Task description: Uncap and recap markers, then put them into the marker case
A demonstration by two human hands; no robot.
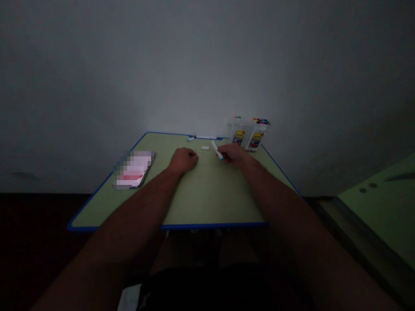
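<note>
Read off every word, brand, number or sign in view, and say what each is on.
Nothing can be read.
Left case: yellow-and-dark label, print too small and blurred.
Right case: similar label, also too small and blurred.
Screen: pixelated, illegible.
Marker in the right hand: no print can be made out.

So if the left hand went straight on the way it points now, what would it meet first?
Probably the small yellow-ended marker cap, just ahead of the left hand, though depth is unclear here.
</note>
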